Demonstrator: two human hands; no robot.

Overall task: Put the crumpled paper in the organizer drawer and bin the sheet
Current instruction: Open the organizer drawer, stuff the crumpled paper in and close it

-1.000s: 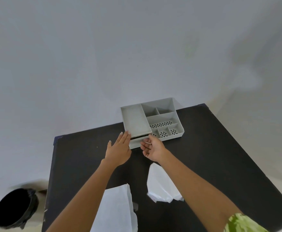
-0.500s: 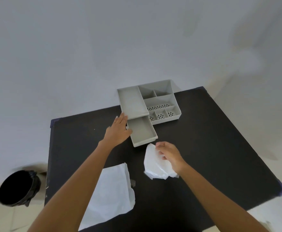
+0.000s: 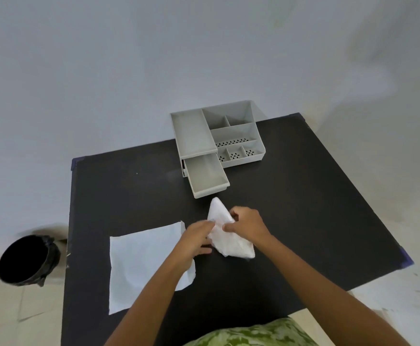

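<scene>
Crumpled paper (image 3: 231,236) lies mid-tabletop (image 3: 303,208), btwn both hands: right hand (image 3: 247,226) pinches its top, left hand (image 3: 197,237) prob. grips its left edge; fingers blurred.

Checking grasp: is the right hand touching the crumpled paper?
Touching. Head view shows the right hand with its fingers pinching the crumpled paper on the table.
</scene>
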